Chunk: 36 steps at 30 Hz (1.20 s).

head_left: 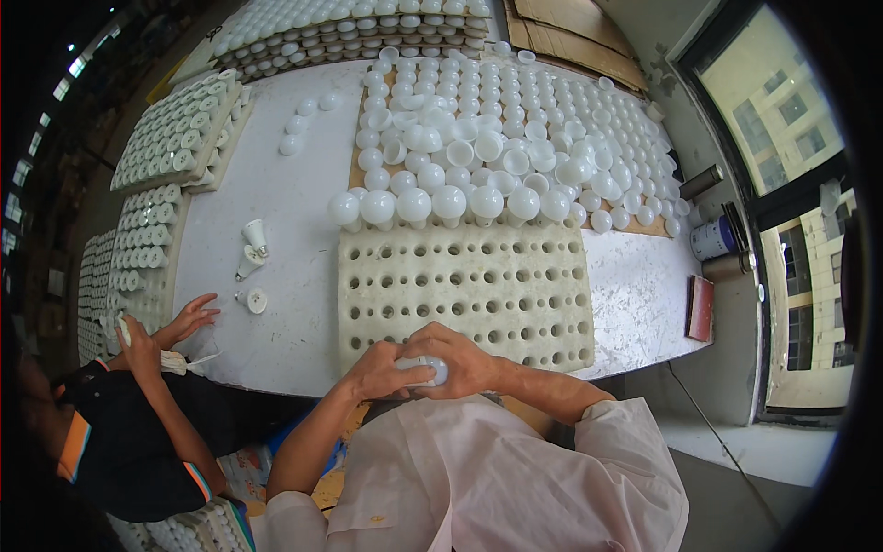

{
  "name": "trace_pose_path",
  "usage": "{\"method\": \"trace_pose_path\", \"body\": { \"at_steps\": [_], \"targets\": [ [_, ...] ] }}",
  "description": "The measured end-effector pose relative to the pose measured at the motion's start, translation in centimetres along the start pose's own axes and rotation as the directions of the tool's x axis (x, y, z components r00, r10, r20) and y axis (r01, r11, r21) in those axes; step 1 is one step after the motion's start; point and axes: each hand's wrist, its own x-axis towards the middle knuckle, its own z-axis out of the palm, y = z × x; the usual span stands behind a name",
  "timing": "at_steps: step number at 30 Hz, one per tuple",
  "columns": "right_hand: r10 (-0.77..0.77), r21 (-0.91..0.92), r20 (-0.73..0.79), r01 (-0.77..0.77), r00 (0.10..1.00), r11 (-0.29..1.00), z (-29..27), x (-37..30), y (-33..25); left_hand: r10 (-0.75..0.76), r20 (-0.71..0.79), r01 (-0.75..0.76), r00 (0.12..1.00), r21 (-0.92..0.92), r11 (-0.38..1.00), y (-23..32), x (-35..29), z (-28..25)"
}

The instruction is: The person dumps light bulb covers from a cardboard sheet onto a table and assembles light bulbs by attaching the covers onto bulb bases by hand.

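Between left hand (377, 370) and right hand (464, 362), clasped around it, sits 1 white bulb (436, 370).

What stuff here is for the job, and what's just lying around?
Job things, I think:
white bulb in left hand and right hand
tray with holes
bulbs along its far edge
white domes

Probably just lying around:
flat red object
can
cardboard
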Motion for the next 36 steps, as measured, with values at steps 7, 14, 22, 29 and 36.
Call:
{"method": "trace_pose_path", "body": {
  "at_steps": [7, 14, 22, 29, 36],
  "targets": [
    [0.0, -0.005, -0.016, 0.0, 1.0, 1.0, 0.2, -0.1, 0.7, -0.015, -0.058, 0.015, 0.998, 0.008, 1.0, -1.0, 0.8, 0.2],
    [-0.117, 0.021, -0.07, 0.118, 0.991, 0.993, -2.5, -1.7, 1.5, 0.036, -0.054, -0.032, 0.998, 0.062, 0.998, -0.1, 2.2, 2.6],
    [-0.007, 0.034, -0.062, 0.009, 0.998, 0.999, -6.9, -3.5, 2.0, -0.006, 0.009, 0.007, 1.0, -0.115, 0.993, 1.9, 6.9, 4.3],
    [0.321, -0.039, -0.564, -0.413, 0.761, 0.91, -16.3, -7.7, 6.6, -0.016, -0.105, -0.029, 0.994, -0.416, 0.909, 0.5, 11.8, 5.3],
    [-0.022, -0.526, -0.786, -0.65, 0.618, 0.549, -34.6, -8.8, 15.7, -0.084, -0.406, 0.031, 0.91, -0.137, 0.99, -1.5, 13.1, 4.7]
  ]
}}
